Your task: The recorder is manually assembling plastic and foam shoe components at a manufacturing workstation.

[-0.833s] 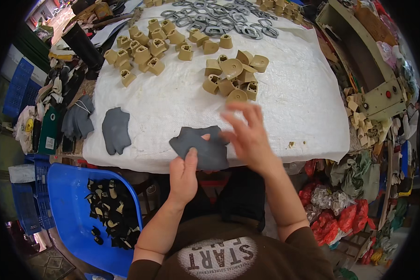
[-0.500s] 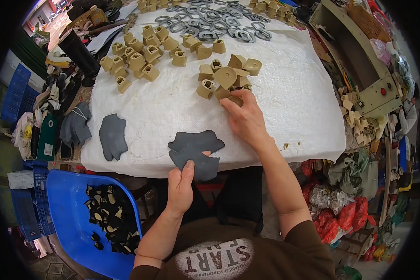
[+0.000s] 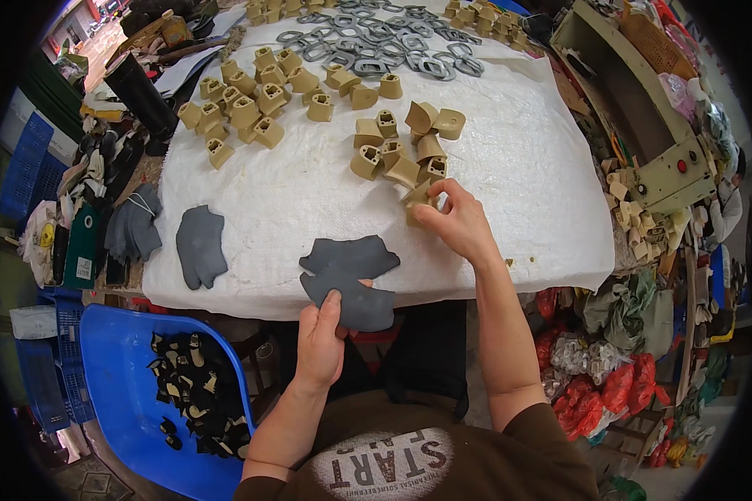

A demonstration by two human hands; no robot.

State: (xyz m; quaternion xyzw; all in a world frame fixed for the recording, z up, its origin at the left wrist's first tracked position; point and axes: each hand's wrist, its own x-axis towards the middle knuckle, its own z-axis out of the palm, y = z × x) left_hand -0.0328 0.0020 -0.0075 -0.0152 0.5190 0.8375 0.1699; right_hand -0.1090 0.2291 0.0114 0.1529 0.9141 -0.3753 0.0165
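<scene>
My left hand (image 3: 319, 341) pinches a dark grey sheet piece (image 3: 365, 310) with shaped edges, thumb on top, at the front edge of the white-covered table (image 3: 518, 209). Another dark grey piece (image 3: 351, 252) lies just beyond, partly covered by the held one. My right hand (image 3: 464, 225) has thumb and fingers closed on a tan shoe heel (image 3: 415, 199), at the near side of a small heap of such heels (image 3: 403, 169). To the left lie a separate grey piece (image 3: 200, 248) and a tied grey bundle (image 3: 134, 227).
More tan heels (image 3: 246, 108) stand in a cluster at the far left. Grey rings (image 3: 376, 46) are heaped at the back. A blue basin (image 3: 113, 376) with black-and-tan pieces sits at lower left. A metal machine (image 3: 643, 108) and red bags (image 3: 581, 405) are on the right.
My right hand has drawn a heel from the heap toward me, and the heap has shifted apart. My left hand has moved slightly nearer with the grey piece.
</scene>
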